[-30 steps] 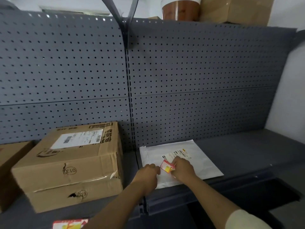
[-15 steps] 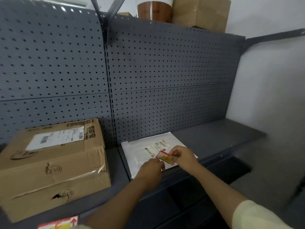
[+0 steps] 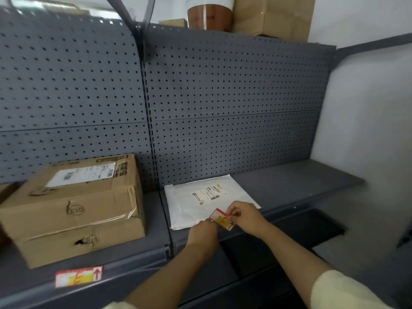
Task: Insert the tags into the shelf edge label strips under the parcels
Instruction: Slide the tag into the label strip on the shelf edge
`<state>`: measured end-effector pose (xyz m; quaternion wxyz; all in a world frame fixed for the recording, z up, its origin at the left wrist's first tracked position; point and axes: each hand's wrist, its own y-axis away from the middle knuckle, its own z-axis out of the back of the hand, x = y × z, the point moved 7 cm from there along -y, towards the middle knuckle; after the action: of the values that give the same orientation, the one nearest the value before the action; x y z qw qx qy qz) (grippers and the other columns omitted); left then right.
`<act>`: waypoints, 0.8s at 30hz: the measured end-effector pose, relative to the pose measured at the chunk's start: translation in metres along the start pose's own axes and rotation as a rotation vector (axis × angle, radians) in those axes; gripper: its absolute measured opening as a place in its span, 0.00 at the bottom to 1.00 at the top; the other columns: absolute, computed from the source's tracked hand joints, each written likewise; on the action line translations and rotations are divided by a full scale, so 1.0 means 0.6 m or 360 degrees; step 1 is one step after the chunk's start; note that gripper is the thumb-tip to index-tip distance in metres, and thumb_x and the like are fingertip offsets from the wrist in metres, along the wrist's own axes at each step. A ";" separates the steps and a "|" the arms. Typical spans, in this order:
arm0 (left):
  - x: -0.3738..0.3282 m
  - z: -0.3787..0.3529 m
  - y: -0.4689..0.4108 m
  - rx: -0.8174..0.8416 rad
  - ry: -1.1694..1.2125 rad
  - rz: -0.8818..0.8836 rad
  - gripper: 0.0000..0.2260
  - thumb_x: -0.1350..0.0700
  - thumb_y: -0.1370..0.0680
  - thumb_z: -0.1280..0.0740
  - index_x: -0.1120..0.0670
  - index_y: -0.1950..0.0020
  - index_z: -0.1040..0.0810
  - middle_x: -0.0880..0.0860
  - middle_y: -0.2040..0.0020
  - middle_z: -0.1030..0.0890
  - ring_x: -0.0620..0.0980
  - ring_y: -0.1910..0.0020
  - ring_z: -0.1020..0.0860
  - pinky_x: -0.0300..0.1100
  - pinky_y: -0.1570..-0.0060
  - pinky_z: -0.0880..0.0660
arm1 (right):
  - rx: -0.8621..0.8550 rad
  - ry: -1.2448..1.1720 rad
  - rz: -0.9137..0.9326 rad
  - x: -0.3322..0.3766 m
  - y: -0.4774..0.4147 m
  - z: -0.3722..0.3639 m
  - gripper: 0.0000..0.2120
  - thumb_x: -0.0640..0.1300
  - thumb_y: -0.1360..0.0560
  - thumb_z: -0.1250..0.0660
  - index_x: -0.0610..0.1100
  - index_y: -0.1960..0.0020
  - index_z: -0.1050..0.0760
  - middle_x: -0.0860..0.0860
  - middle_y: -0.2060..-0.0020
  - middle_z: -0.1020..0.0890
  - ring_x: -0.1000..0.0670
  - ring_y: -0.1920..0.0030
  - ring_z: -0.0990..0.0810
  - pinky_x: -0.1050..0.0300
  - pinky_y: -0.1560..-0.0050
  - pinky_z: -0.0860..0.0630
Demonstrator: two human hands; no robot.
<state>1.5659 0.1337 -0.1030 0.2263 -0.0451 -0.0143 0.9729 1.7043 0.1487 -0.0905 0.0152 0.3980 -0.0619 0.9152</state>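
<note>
A small red, white and yellow tag [image 3: 221, 219] is pinched between my two hands above the front edge of the grey shelf [image 3: 289, 186]. My right hand [image 3: 246, 216] grips its right end; my left hand [image 3: 204, 230] holds its lower left corner. Behind the tag lies a flat white mailer parcel [image 3: 196, 206] with a printed label. A cardboard box [image 3: 73, 204] marked 013 stands on the left shelf section. Under it, another red and yellow tag [image 3: 78, 276] sits in the shelf edge label strip [image 3: 133, 267].
A grey perforated back panel [image 3: 223, 97] rises behind the shelf. On top stand a brown jar [image 3: 209, 16] and a cardboard box [image 3: 274, 16]. A white wall [image 3: 367, 108] closes the right side. A second box's corner [image 3: 6, 188] shows at the far left.
The view has swung back left, bringing the tag under the box into sight. Both hands have stayed on the tag, keeping it near the mailer's front edge.
</note>
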 end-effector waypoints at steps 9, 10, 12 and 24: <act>0.001 -0.025 0.013 -0.0084 -0.0060 0.0131 0.25 0.65 0.23 0.36 0.55 0.27 0.34 0.57 0.31 0.32 0.57 0.36 0.29 0.49 0.40 0.27 | -0.0042 0.0211 0.0129 0.018 -0.007 -0.022 0.06 0.36 0.26 0.34 0.45 0.57 0.23 0.48 0.59 0.18 0.49 0.58 0.19 0.50 0.54 0.19; 0.001 -0.028 0.015 -0.0083 -0.0079 0.0134 0.25 0.65 0.23 0.36 0.55 0.27 0.35 0.57 0.31 0.33 0.57 0.35 0.30 0.49 0.39 0.28 | -0.0049 0.0213 0.0134 0.020 -0.008 -0.023 0.06 0.35 0.26 0.34 0.45 0.57 0.23 0.48 0.59 0.18 0.48 0.58 0.19 0.51 0.54 0.20; 0.002 -0.033 0.017 -0.0076 -0.0105 0.0144 0.26 0.64 0.23 0.36 0.56 0.26 0.36 0.57 0.30 0.33 0.57 0.34 0.32 0.49 0.37 0.30 | -0.0048 0.0221 0.0140 0.023 -0.008 -0.024 0.06 0.35 0.26 0.35 0.45 0.57 0.24 0.48 0.59 0.18 0.49 0.58 0.19 0.51 0.55 0.19; 0.003 -0.044 0.021 -0.0056 -0.0079 0.0179 0.23 0.65 0.24 0.36 0.56 0.29 0.31 0.56 0.31 0.31 0.57 0.34 0.30 0.49 0.36 0.30 | 0.0023 0.0236 0.0209 0.022 -0.003 -0.026 0.07 0.34 0.25 0.35 0.45 0.57 0.23 0.48 0.59 0.19 0.49 0.58 0.20 0.56 0.56 0.20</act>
<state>1.5616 0.1235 -0.1299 0.1699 -0.0256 -0.0343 0.9845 1.6841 0.1523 -0.0916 -0.0431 0.3244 -0.0800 0.9415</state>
